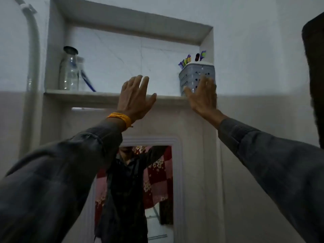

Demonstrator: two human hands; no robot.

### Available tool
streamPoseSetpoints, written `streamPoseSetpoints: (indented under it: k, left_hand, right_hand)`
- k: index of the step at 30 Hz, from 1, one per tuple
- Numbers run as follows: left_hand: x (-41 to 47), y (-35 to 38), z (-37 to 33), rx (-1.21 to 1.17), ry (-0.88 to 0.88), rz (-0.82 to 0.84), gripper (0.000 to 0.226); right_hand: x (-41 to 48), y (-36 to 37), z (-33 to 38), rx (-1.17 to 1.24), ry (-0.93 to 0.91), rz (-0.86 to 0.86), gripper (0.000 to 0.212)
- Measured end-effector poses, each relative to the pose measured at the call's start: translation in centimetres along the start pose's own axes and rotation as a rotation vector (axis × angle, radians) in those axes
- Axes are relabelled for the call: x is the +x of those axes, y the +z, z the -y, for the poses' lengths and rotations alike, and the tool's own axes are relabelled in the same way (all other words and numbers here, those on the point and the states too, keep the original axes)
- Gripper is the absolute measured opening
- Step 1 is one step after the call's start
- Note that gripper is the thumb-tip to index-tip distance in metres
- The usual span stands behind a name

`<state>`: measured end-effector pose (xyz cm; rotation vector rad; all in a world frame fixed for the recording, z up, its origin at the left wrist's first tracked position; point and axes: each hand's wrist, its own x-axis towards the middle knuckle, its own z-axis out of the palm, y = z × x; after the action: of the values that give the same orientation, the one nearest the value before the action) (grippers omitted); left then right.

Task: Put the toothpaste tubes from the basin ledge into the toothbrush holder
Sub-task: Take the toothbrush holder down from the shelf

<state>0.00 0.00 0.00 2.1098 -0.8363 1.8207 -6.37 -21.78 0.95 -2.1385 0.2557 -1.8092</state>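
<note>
A grey perforated toothbrush holder (196, 74) stands at the right end of a wall niche shelf (84, 93), with several toothbrushes and tube ends (188, 59) sticking out of its top. My right hand (203, 95) is raised flat in front of the holder's lower part, fingers apart, holding nothing. My left hand (135, 97) is raised before the middle of the shelf, fingers spread and empty, a yellow band on its wrist. No toothpaste tube shows outside the holder, and the basin ledge is out of view.
A clear glass jar (69, 71) with a dark lid stands at the shelf's left end, a blue-handled item (87, 80) leaning beside it. A white pipe (32, 58) runs down the left wall. A mirror (136, 190) hangs below the niche. A dark object (315, 76) fills the right edge.
</note>
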Motion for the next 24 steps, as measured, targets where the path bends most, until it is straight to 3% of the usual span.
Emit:
streamPoseSetpoints:
  k: [8, 14, 24]
  left_hand:
    - [5.3, 5.6, -1.2, 0.172, -0.059, 0.253, 0.067]
    - [6.2, 5.7, -1.4, 0.234, -0.091, 0.435, 0.083]
    - [5.4, 4.2, -2.4, 0.175, -0.146, 0.488, 0.078]
  right_hand:
    - [5.6, 3.3, -2.8, 0.035, 0.144, -0.069, 0.089]
    - [6.1, 4.8, -2.8, 0.061, 0.179, -0.060, 0.121]
    - [3.8, 1.2, -1.4, 0.275, 0.190, -0.147, 0.120]
